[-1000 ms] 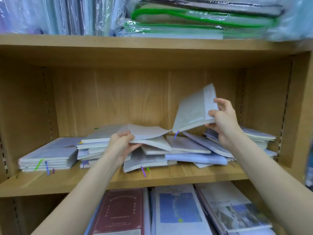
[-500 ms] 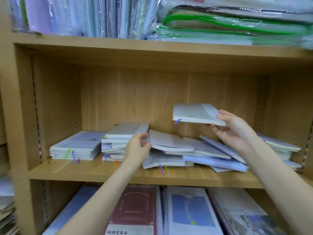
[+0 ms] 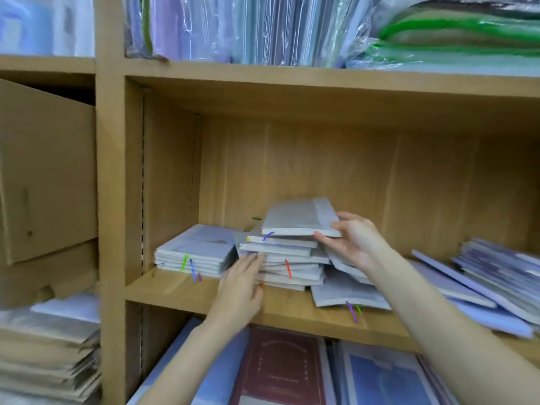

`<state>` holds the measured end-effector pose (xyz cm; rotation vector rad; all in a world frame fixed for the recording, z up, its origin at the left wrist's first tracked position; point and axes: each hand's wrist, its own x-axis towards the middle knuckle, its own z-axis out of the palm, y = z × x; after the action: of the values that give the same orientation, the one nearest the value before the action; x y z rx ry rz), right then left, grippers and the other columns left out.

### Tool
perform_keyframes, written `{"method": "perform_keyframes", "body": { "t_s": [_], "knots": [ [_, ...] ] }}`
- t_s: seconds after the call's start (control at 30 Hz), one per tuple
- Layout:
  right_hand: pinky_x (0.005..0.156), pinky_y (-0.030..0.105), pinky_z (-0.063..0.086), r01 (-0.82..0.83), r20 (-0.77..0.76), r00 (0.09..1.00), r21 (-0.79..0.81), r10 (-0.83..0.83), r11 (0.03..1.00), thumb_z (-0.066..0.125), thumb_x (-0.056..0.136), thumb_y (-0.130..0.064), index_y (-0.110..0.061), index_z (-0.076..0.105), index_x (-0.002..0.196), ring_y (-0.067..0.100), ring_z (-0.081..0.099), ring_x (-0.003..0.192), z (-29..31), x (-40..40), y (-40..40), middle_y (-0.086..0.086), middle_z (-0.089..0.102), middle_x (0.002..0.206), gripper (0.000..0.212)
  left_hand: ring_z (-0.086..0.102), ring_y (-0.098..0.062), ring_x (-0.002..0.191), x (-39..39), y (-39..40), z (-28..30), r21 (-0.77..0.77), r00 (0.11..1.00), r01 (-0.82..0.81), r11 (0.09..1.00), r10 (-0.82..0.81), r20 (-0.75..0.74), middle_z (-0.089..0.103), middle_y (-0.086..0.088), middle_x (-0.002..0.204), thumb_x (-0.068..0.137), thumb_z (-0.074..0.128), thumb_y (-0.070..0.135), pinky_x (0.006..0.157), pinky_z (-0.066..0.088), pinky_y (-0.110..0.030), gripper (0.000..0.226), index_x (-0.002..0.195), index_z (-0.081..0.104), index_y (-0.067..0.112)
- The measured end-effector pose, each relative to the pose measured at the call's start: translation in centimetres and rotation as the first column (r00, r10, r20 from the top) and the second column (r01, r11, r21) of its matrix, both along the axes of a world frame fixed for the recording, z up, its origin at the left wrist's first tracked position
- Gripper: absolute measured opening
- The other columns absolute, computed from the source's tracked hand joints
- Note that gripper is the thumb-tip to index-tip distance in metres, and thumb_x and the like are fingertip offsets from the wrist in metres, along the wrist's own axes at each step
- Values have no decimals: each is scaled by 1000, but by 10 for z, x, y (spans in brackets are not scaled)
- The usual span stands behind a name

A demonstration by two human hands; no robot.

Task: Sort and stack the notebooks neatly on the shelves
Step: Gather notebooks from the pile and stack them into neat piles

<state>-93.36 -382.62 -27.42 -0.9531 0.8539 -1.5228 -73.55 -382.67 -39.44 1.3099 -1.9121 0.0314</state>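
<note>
Stacking step — your right hand [image 3: 352,241] pinches grey notebook [image 3: 301,217] over mid pile [image 3: 287,264]; left hand [image 3: 244,283], fingers straight, steadies pile's 9 o'clock side. Nxt: lower it square w/ edges.

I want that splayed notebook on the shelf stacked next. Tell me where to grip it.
Grip the splayed notebook by its front edge, coming from the shelf front. That edge overhangs nothing but lies free and faces you; its back is tucked under the leaning notebooks.

Wooden shelf [image 3: 187,290] loaded with notebooks

A tidy pile [image 3: 195,252] is seen at the left, a taller stack [image 3: 292,264] just beside it, a loose notebook [image 3: 342,290] alongside, and slanted notebooks [image 3: 482,276] are spread at the right.
</note>
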Motion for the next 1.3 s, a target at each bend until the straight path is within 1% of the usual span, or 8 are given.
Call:
{"method": "perform_keyframes", "body": {
  "t_s": [0.13,0.23,0.4,0.53,0.63,0.9,1.07,1.3],
  "knots": [
    [75,41,54,56,-42,998,82,-53,995,44,89,16,10,33,128,40,60,81,-7,6,-20,29,37,132,41,18,-11,142,10,1,-7,-68,999,34,997,-36,-23,29,5,150,90,49,7,115,15,-27,57,143,32,22],
    [62,34,57,66,-198,979,109,-43,992,50,92,4,11,39,126,37,63,84,-3,3,-21,28,53,121,36,20,-13,141,7,2,-11,-90,998,15,996,-20,-51,30,6,148,89,48,6,115,17,-30,55,141,35,20],
    [61,21,56,161,-599,773,-131,-207,978,57,92,-10,1,58,110,27,64,78,-7,-38,1,21,65,107,21,51,-13,108,-8,6,-4,-336,963,-24,942,-68,-260,56,10,113,82,37,13,94,38,-27,41,114,63,15],
    [95,16,36,-93,-973,168,-173,-155,981,71,78,-36,-23,56,122,4,47,118,-31,-80,21,-12,54,124,48,44,-11,104,-41,14,6,-415,980,30,909,-109,-167,56,5,113,80,33,15,91,33,-24,43,111,62,16],
    [110,36,26,-13,-957,-185,-224,-223,974,70,77,-48,-27,44,135,13,34,135,-52,-105,11,-8,42,142,67,37,-21,122,-55,8,5,-392,999,-22,920,34,23,50,-6,133,79,33,16,101,36,-39,49,122,56,16],
    [97,30,40,17,-928,-121,-357,-352,934,65,83,-45,-26,53,132,17,48,125,-59,-115,18,-2,57,132,54,34,-32,134,-66,-1,1,-343,960,-58,937,147,238,41,-7,145,69,39,9,100,36,-51,52,119,54,12],
    [65,35,40,45,-835,-175,-535,-521,843,54,92,-38,-24,67,99,26,58,83,-43,-122,30,3,66,83,21,44,-37,128,-74,-6,8,-283,972,-27,959,92,218,44,-10,142,66,48,6,96,42,-51,52,117,57,8],
    [72,54,54,293,-554,346,-703,-757,648,58,92,-30,-22,64,86,30,65,76,-22,-128,32,8,66,78,12,39,-33,132,-58,4,-10,-254,977,-38,967,89,192,40,-13,144,70,40,7,100,36,-47,58,127,52,7]
  ]
}}
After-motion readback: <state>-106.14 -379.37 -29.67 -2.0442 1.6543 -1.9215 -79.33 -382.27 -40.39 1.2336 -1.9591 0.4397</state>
